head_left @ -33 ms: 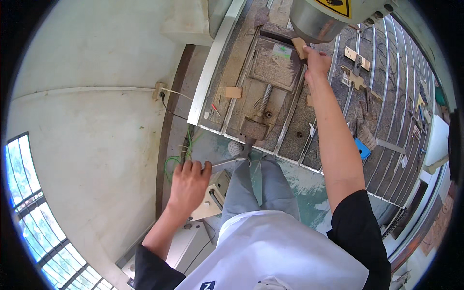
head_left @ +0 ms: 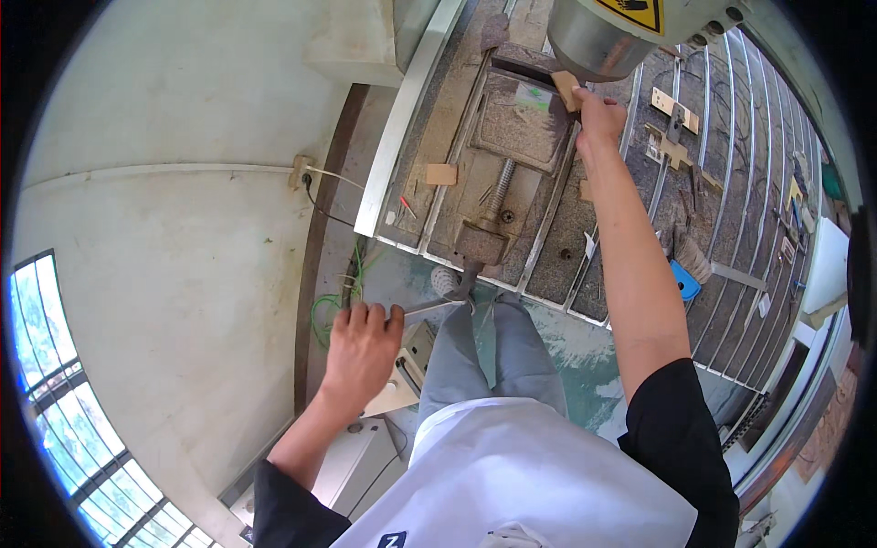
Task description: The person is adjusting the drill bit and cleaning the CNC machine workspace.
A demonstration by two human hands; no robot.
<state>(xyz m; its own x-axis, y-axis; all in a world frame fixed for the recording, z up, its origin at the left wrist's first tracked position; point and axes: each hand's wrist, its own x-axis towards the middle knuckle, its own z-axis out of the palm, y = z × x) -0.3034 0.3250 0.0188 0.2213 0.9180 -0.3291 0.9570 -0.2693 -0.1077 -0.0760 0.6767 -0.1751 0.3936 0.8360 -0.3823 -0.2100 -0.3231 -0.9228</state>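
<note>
One block (head_left: 565, 92) in the right hand (head_left: 601, 119), one wrench (head_left: 426, 309) in the left hand (head_left: 364, 347).

The block is tilted at upper centre of the frame, pinched between the right thumb and fingers by the upper right corner of the vise (head_left: 516, 128), just below a metal cylinder (head_left: 598, 41); whether it touches the vise I cannot tell. The vise's screw (head_left: 501, 192) runs down toward frame centre, where the wrench meets its end; the left fingers curl over the wrench's other end, left of centre. A tan piece (head_left: 441, 173) lies left of the screw, a red pen (head_left: 407, 206) below it. Right of centre, a brush (head_left: 694, 260) lies on the slotted table (head_left: 630, 196).
</note>
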